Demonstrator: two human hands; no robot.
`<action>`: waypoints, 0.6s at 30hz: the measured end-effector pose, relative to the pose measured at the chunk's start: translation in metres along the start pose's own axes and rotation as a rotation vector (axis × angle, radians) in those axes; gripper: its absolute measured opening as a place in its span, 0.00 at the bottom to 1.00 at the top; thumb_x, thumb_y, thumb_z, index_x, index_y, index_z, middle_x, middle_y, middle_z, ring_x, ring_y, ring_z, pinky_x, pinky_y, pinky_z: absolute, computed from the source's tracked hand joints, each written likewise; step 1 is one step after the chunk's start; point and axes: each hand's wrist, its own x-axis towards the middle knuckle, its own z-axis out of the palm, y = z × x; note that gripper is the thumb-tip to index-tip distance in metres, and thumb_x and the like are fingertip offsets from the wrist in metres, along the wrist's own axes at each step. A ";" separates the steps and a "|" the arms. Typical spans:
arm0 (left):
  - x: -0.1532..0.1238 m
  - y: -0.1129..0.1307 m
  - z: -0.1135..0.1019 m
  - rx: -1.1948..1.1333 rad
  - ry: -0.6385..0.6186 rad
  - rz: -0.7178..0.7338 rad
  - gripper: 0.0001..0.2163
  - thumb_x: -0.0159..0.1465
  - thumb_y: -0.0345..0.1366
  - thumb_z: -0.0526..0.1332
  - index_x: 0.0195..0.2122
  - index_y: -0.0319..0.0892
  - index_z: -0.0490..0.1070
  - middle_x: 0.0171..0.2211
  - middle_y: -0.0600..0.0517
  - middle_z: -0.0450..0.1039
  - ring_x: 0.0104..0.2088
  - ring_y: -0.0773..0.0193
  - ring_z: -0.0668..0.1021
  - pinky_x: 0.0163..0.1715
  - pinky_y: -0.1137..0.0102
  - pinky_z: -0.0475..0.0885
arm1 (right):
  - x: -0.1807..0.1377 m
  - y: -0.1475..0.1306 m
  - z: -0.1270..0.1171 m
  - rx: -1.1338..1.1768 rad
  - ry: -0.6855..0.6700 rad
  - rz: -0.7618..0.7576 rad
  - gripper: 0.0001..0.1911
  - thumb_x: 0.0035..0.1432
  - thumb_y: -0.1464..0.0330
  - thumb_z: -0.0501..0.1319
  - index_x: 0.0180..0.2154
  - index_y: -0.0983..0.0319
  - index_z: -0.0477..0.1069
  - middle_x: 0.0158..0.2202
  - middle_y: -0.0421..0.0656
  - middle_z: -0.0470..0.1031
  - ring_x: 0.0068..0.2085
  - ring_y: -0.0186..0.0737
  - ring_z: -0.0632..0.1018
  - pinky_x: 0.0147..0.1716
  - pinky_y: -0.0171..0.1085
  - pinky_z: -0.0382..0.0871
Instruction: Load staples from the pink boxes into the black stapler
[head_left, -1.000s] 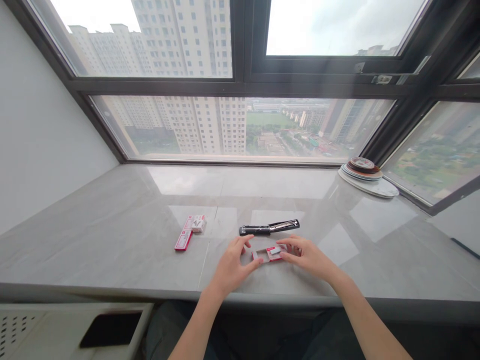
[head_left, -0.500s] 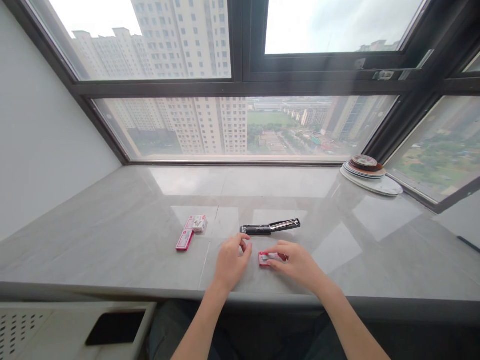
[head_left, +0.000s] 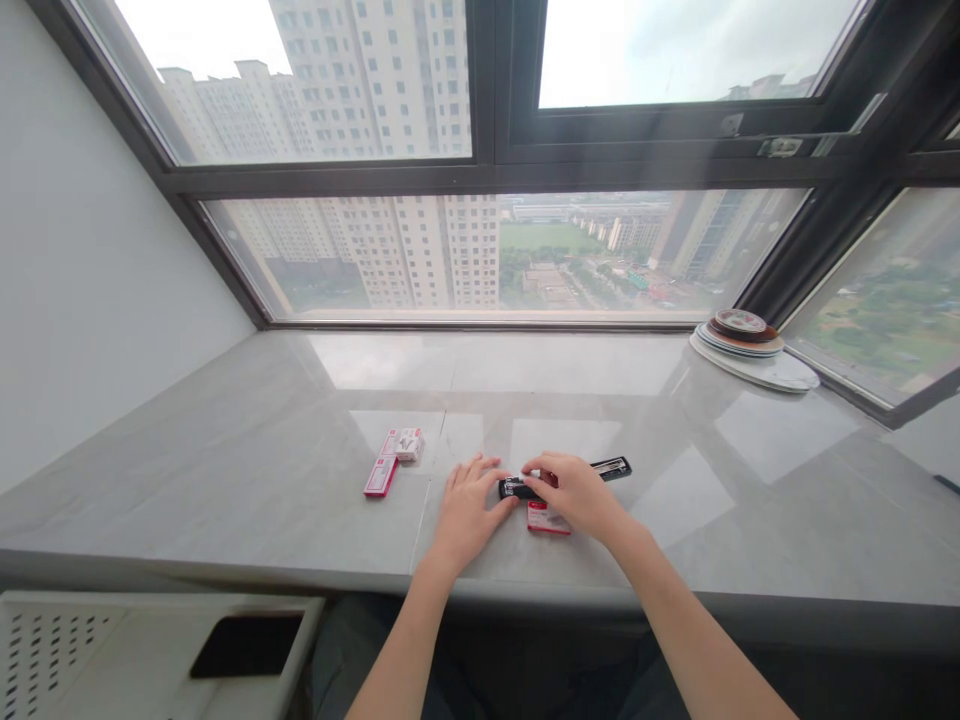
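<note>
A black stapler lies folded open on the grey stone ledge, its long arm swung out to the right. My left hand holds the stapler's left end between thumb and index finger, the other fingers stretched forward. Over the stapler's middle, my right hand is closed in a pinch at the open channel. A small strip of staples seems to be in that pinch, mostly hidden by the fingers. Just below the stapler, partly under my right hand, lies a red and white staple box.
To the left lie a pink and white box and a small white box. A stack of plates stands at the back right by the window. Below the ledge at left is a pale perforated stand with a dark opening.
My right hand has moved from the red box up to the stapler, carrying the small grey strip. My left hand has come onto the stapler's left end. The stapler sits slightly nearer the box.
</note>
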 end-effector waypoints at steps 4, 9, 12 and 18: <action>-0.002 0.000 -0.002 -0.014 0.005 -0.008 0.12 0.68 0.43 0.65 0.52 0.59 0.74 0.63 0.58 0.69 0.69 0.55 0.62 0.70 0.53 0.55 | 0.003 0.002 0.004 -0.015 -0.041 -0.032 0.11 0.68 0.61 0.61 0.42 0.56 0.81 0.31 0.39 0.75 0.31 0.37 0.73 0.34 0.36 0.62; 0.000 -0.001 -0.004 -0.026 0.009 -0.011 0.12 0.67 0.43 0.66 0.52 0.59 0.74 0.62 0.58 0.70 0.69 0.55 0.63 0.69 0.53 0.56 | -0.001 -0.003 0.007 -0.014 -0.033 -0.025 0.11 0.68 0.61 0.61 0.44 0.56 0.81 0.33 0.40 0.77 0.32 0.38 0.74 0.37 0.37 0.65; -0.001 0.000 -0.004 -0.029 0.008 -0.010 0.12 0.67 0.43 0.66 0.51 0.58 0.74 0.62 0.58 0.70 0.69 0.55 0.63 0.69 0.53 0.56 | -0.003 -0.004 0.005 -0.033 -0.031 -0.009 0.12 0.67 0.60 0.62 0.47 0.56 0.80 0.32 0.40 0.77 0.32 0.39 0.75 0.37 0.37 0.65; -0.001 0.000 -0.003 -0.038 0.014 -0.021 0.11 0.67 0.42 0.66 0.51 0.57 0.74 0.63 0.57 0.70 0.69 0.55 0.62 0.70 0.53 0.55 | -0.017 -0.008 0.001 -0.040 0.073 0.134 0.18 0.71 0.58 0.54 0.36 0.58 0.79 0.29 0.42 0.76 0.30 0.41 0.73 0.34 0.38 0.62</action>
